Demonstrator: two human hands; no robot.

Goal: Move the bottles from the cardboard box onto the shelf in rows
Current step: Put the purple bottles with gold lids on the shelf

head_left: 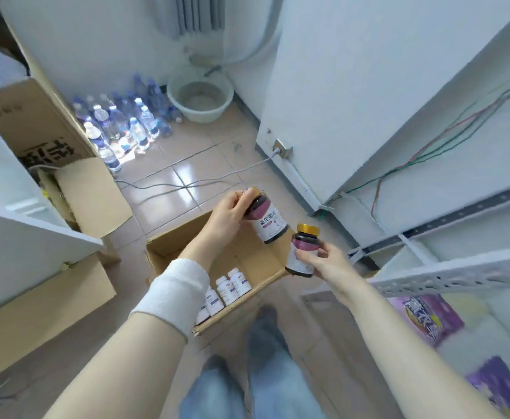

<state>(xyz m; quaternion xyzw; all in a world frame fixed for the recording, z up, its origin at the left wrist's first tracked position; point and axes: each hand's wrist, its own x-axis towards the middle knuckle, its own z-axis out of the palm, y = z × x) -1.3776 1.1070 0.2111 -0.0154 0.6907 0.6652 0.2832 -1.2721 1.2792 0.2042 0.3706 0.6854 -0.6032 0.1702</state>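
Note:
An open cardboard box [249, 260] sits on the floor below me with several white bottles [228, 287] standing along its near wall. My left hand [231, 211] grips a dark bottle with a gold cap and white-purple label [268, 220], tilted above the box. My right hand [320, 258] holds a second dark gold-capped bottle [303, 249], upright over the box's right edge. The white metal shelf [453, 275] stands at the right, its perforated front rail close to my right forearm.
Large cardboard boxes [36, 297] crowd the left side. Several water bottles [120, 122] and a plastic basin [200, 98] stand on the tiled floor by the far wall. A cable [187, 184] crosses the floor. Purple packages [432, 316] lie on the shelf's lower level.

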